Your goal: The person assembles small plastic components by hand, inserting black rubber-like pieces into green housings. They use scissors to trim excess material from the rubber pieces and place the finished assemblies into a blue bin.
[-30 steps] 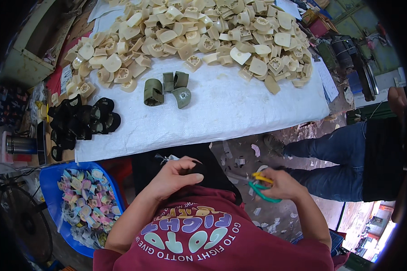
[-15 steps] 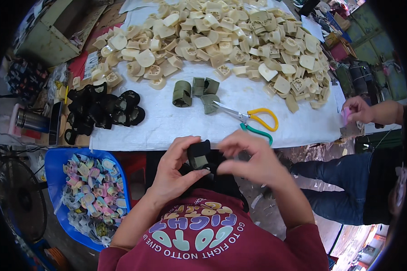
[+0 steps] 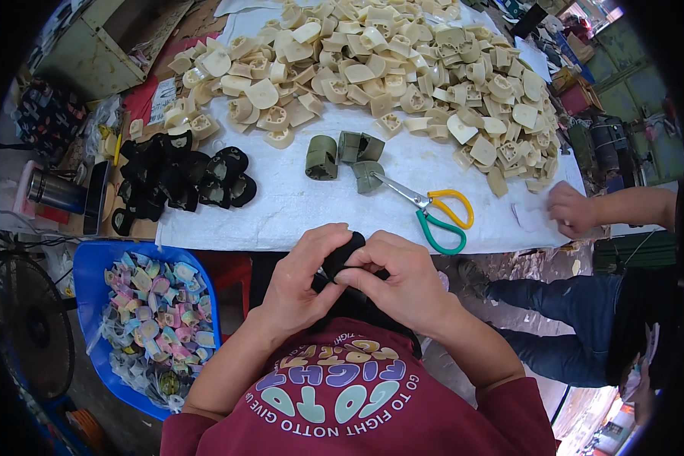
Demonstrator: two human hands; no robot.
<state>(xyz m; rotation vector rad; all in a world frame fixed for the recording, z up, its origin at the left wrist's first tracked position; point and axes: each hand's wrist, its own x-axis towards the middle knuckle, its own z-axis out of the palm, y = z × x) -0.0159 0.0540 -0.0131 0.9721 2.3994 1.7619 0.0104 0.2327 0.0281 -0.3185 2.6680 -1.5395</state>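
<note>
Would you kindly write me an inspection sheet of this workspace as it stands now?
Surface: white sheet covers the table.
Job's things: small black part pinched between both hands.
Clutter: pile of cream plastic parts; black parts; three green parts; scissors; blue bin of pastel pieces.
Grippers: left hand and right hand both closed on the black part.
Cables: nothing seen.
Surroundings: metal flask; another person's hand at the table edge.
</note>
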